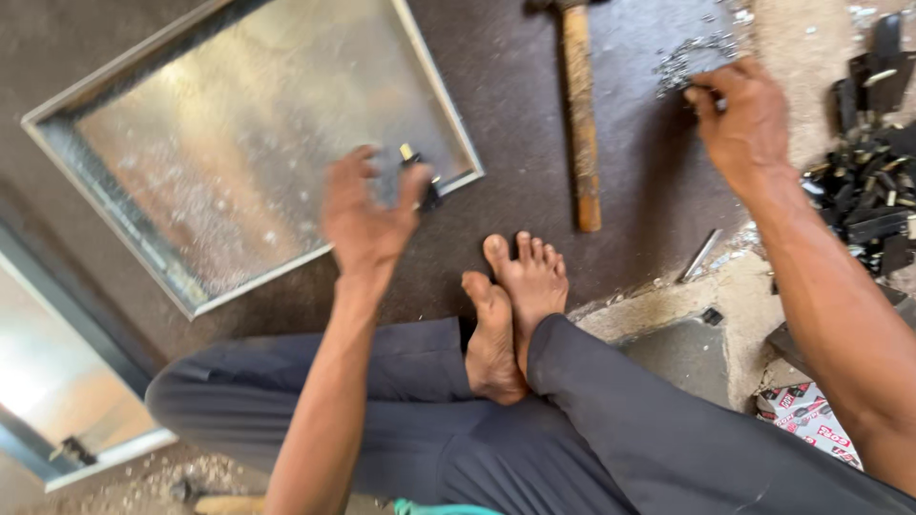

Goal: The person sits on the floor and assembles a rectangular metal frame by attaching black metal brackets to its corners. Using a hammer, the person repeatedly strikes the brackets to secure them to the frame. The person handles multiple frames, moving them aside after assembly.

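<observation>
At the far left edge of the floor [534,86], a second metal panel [57,381] is partly seen, with a small dark fitting [72,448] at its lower edge. A shallow galvanised metal tray [239,143], rectangular with a raised rim, is laid flat and askew on the dark floor covering, filling the upper left. Over the tray's right corner the left hand [367,215] is held, blurred, fingers spread and loosely curled; a small black hinge-like piece with a brass-coloured pin [420,172] is seen at the fingertips, just above that corner, but whether it is gripped or merely touched cannot be told. Below the hand, crossed legs in dark trousers [572,429] are recorded, with two bare feet [510,305] resting together on the floor at centre. Right of the tray, a hammer with a wooden handle [582,124] is laid lengthwise, head toward the top edge. Further right, a heap of small silvery screws or nails [692,52] is scattered near the top edge; the right hand [744,119] is set on this heap, fingers pinched down among the pieces. At the far right edge a pile of black hinge-like parts [868,181] is stacked, and a printed red-and-white carton [811,420] is found at the lower right.
</observation>
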